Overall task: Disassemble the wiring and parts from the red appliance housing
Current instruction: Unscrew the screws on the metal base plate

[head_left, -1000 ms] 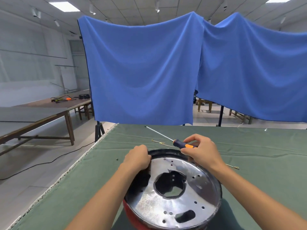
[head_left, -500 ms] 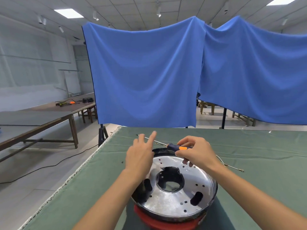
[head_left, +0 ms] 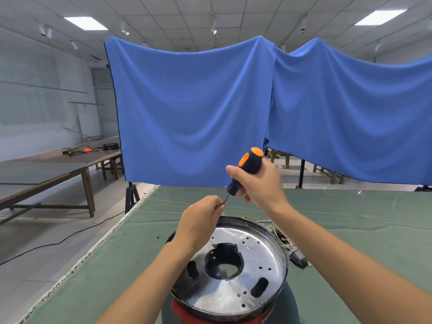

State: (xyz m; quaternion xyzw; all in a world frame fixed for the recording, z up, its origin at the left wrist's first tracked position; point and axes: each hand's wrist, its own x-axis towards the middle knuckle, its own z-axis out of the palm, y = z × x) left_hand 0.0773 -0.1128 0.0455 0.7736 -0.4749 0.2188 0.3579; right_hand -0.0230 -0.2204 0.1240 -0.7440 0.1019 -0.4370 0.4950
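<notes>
**Steadying the screwdriver shaft before driving down into the housing**

Working left to right: left hand (head_left: 201,220), above the housing's far rim, pinches the thin shaft of the screwdriver (head_left: 245,170) near its lower end, fingers curled round it. Best used as a guide only, light enough to let the shaft spin. Right hand (head_left: 259,185), higher and further right, wraps the black-and-orange handle with fingers clenched around it, tool tilted handle-up. Worth squaring the tool upright over the chosen screw and pressing firmly before turning, lest the tip slip across the shiny metal plate (head_left: 230,272).

Red appliance housing (head_left: 210,315) sits at the near edge of the green tabletop (head_left: 350,253), roughly mid-width, bottom up and cut off by the frame. Loose wiring (head_left: 284,242) and a black part lie just beside its right rim.

Hidden: screwdriver tip, behind the left fingers. Which screw is targeted cannot be told; small bits on the tabletop too tiny to identify.
</notes>
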